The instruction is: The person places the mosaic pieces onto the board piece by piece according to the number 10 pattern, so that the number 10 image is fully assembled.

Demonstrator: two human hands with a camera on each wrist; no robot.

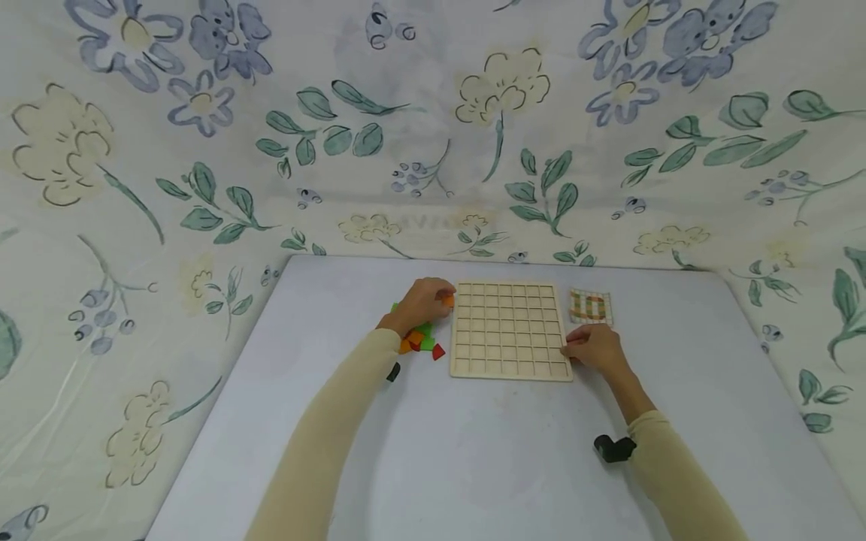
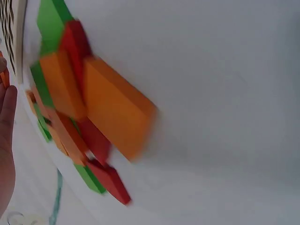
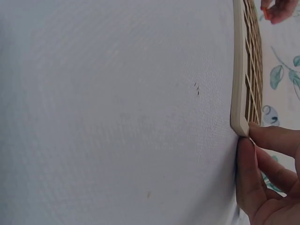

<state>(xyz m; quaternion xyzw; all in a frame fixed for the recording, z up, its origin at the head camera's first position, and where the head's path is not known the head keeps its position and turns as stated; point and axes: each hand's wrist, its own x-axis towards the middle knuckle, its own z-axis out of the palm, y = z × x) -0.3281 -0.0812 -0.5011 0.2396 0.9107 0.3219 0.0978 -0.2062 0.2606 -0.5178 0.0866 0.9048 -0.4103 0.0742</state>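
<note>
A pale wooden grid board with rows of small square recesses lies flat on the table. At its upper left edge, my left hand pinches an orange tile between thumb and fingers. My right hand grips the board's right edge near the front corner, and the right wrist view shows the thumb and fingers around that corner. Beneath the left wrist lies a loose pile of flat orange, red and green tiles, partly hidden by the forearm in the head view. One red tile lies toward the board.
A small checked patch lies right of the board, just beyond the right hand. The white table meets a flowered cloth at the back and sides. Black devices sit at both wrists.
</note>
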